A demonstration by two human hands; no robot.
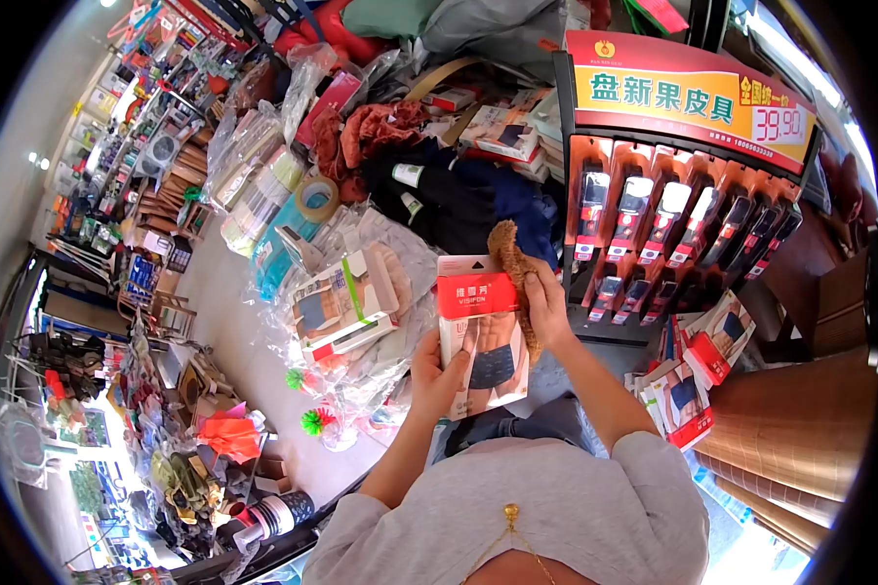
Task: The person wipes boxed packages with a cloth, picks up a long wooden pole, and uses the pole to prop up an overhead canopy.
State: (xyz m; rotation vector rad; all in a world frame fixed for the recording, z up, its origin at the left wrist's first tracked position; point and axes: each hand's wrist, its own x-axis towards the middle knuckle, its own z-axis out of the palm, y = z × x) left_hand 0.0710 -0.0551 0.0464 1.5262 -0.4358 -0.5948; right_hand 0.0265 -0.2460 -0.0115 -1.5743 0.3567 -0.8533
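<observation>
left hand [437, 374] grips one underwear box [484, 341] in front of the chest, right hand [546, 297] pinches one brown cloth [510, 255] against its edge — plus one tape roll [333, 202] off left

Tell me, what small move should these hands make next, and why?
Probably slide the brown fuzzy cloth along the edge of the red-and-white cardboard box: the right hand holds the cloth there, while the left hand grips the box.
</observation>
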